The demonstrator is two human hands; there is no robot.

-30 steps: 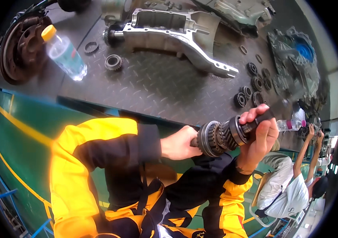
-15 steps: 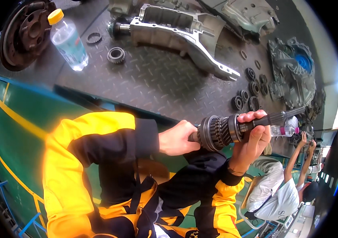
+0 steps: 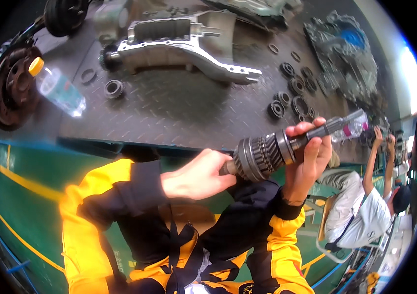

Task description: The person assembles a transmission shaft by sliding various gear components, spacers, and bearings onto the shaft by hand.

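A metal gear shaft (image 3: 262, 156), carrying several toothed gears and a bearing ring, is held between both my hands in front of the table edge. My left hand (image 3: 201, 174) is closed round its short end. Fingers of my right hand (image 3: 311, 157) wrap the thinner splined end, which points up and to the right. The shaft tilts, its right end higher. Beyond it on the table lies an open grey gearbox housing (image 3: 179, 51), with a geared shaft end (image 3: 108, 58) at its left.
Loose gears and rings (image 3: 294, 90) lie right of the housing. A single gear (image 3: 114, 88) and a yellow-capped bottle (image 3: 59, 90) are at left, beside a rusty brake drum (image 3: 12, 88). Another casing (image 3: 348, 56) stands at far right. A seated person (image 3: 365, 210) works at the right.
The table's things now appear shifted left in view. Both my hands keep hold of the gear shaft, which is tilted more steeply, its left end lower.
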